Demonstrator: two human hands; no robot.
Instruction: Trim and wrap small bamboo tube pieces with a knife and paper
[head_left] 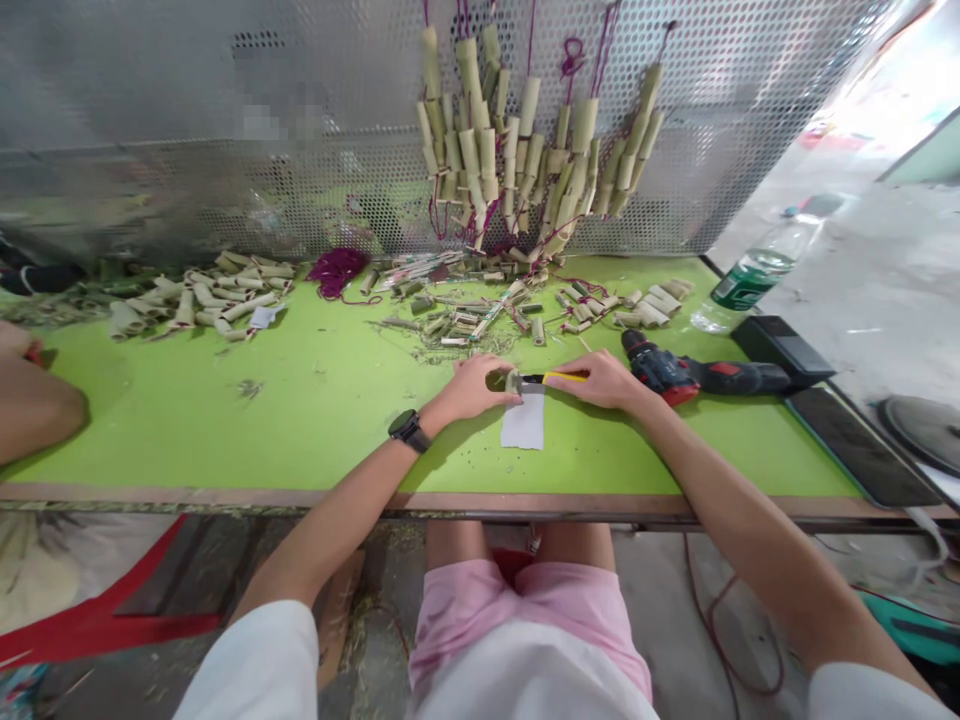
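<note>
My left hand (481,387), with a black watch (409,430) at the wrist, grips a short bamboo piece (513,383) between thumb and fingers. From the right, my right hand (598,380) is wrapped round a yellow-handled tool (562,377) whose dark front end reaches the bamboo; it looks like a utility knife, though its tip is too small to make out. Below the bamboo a white paper slip (523,420) lies flat on the green tabletop (337,400), with small dark specks near it.
Bamboo offcuts (480,320) and a purple cord bundle (337,270) lie behind my hands. Strung bamboo pieces (525,140) hang on a perforated metal panel (300,180). A cordless drill (667,368), water bottle (750,275) and phone (859,445) are at right; another person's arm (37,400) is at left.
</note>
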